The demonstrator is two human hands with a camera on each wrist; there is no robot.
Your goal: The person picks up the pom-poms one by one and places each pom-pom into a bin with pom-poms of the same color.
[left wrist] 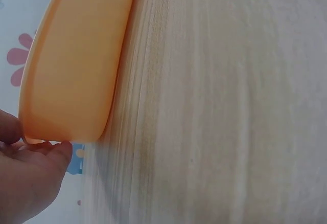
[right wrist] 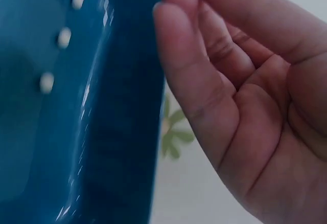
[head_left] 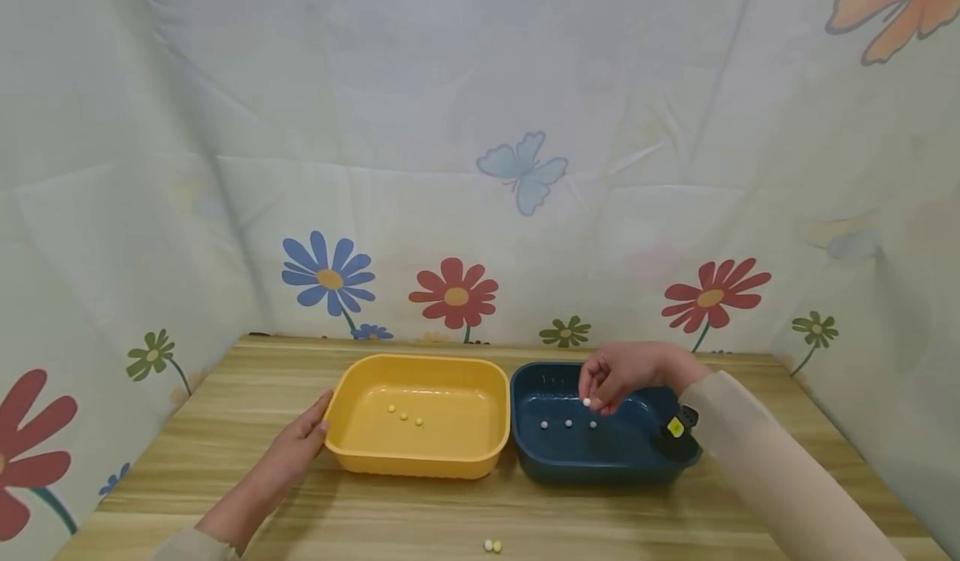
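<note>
My right hand (head_left: 621,373) is over the blue basin (head_left: 600,471), pinching a small white bead (head_left: 587,402) between thumb and fingertips. The right wrist view hides that bead behind the fingers. On the floor of this basin lie three white beads (right wrist: 64,38) in a loose row. At the left end of the yellow basin (head_left: 420,466), my left hand (head_left: 296,443) grips the rim, thumb on one side and fingers on the other in the left wrist view. Three yellow beads (head_left: 404,417) lie inside the yellow basin.
Both basins stand side by side on a wood-grain table (head_left: 360,515). Near its front edge a white bead (head_left: 488,545) and a yellow bead (head_left: 497,547) lie together. Flower-printed cloth (head_left: 420,211) surrounds the back and sides. A black wrist camera (head_left: 678,428) overlaps the blue basin's right end.
</note>
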